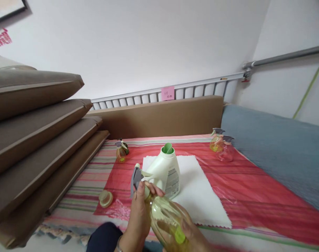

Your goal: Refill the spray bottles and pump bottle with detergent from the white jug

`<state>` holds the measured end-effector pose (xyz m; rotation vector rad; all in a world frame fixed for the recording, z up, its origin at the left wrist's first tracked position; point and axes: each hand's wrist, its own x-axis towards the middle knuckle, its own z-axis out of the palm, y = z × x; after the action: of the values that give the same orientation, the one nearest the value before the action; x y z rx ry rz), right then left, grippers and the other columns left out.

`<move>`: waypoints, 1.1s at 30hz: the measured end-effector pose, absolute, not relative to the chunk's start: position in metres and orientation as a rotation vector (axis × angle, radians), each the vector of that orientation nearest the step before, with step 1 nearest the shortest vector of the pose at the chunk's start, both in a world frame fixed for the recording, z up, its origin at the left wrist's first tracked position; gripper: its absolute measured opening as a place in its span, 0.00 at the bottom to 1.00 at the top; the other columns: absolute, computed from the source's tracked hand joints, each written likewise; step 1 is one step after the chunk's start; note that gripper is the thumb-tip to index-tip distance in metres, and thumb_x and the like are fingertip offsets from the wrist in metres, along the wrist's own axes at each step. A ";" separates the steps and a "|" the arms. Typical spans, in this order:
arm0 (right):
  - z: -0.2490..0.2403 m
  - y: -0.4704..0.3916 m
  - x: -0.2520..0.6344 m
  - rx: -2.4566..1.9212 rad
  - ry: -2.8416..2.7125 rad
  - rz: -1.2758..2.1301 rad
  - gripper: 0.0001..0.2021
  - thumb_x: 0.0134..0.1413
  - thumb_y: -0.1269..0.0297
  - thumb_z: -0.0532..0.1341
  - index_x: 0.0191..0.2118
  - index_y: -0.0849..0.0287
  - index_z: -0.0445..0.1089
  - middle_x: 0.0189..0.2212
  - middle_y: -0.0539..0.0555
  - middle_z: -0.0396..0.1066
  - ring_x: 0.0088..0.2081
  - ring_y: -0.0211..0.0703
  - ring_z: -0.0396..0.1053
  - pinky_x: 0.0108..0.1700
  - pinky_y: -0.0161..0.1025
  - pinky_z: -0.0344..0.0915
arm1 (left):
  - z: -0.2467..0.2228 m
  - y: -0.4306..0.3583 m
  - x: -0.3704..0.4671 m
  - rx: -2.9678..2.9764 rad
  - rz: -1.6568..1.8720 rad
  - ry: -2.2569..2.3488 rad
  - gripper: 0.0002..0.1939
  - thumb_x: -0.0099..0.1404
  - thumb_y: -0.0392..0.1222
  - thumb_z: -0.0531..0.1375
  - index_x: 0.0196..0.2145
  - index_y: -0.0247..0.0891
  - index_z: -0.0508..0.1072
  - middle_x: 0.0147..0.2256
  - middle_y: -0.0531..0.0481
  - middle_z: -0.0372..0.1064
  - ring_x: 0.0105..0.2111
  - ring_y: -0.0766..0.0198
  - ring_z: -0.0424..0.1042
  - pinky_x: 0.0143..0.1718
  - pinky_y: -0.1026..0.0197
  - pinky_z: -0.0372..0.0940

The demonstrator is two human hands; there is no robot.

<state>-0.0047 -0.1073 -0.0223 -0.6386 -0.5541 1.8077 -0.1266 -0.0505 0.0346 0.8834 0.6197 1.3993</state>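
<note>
A yellow see-through spray bottle lies tilted across both hands, with a little yellow liquid near its base. My left hand is wrapped round the neck, just below the grey and white trigger head. Around the lower body closes my right hand, its fingers partly hidden. Right behind stands a white-green detergent jug, uncapped, with a green spout in its mouth. To the left a pale round cap rests on the cloth.
A white cloth lies under the jug on a red plastic sheet. Small spray bottles stand back left and back right. Stacked cushions rise at left; a blue-grey padded surface borders the right.
</note>
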 end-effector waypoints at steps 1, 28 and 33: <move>-0.022 -0.107 -0.004 -0.617 -0.580 1.778 0.40 0.29 0.44 0.70 0.51 0.44 0.57 0.55 0.58 0.59 0.52 0.62 0.63 0.35 0.49 0.70 | 0.038 -0.051 -0.127 0.857 1.394 0.606 0.23 0.61 0.59 0.53 0.21 0.37 0.66 0.22 0.51 0.67 0.30 0.59 0.69 0.40 0.56 0.61; -0.036 -0.103 -0.002 -0.320 -0.497 2.249 0.36 0.45 0.34 0.54 0.48 0.63 0.68 0.30 0.58 0.77 0.23 0.37 0.71 0.27 0.32 0.67 | 0.051 -0.060 -0.131 0.906 1.408 0.570 0.21 0.62 0.56 0.54 0.21 0.37 0.67 0.23 0.50 0.69 0.32 0.57 0.71 0.42 0.54 0.62; -0.018 -0.109 -0.003 -0.400 -0.590 2.043 0.34 0.42 0.38 0.61 0.52 0.57 0.65 0.41 0.59 0.74 0.28 0.39 0.73 0.32 0.36 0.68 | 0.048 -0.059 -0.131 0.910 1.493 0.582 0.21 0.63 0.54 0.53 0.21 0.38 0.66 0.22 0.52 0.67 0.31 0.59 0.71 0.41 0.57 0.62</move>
<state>-0.0026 -0.1085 -0.0181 -0.4003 -0.5898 2.0430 -0.1312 -0.0591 0.0479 0.9104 0.5815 1.4933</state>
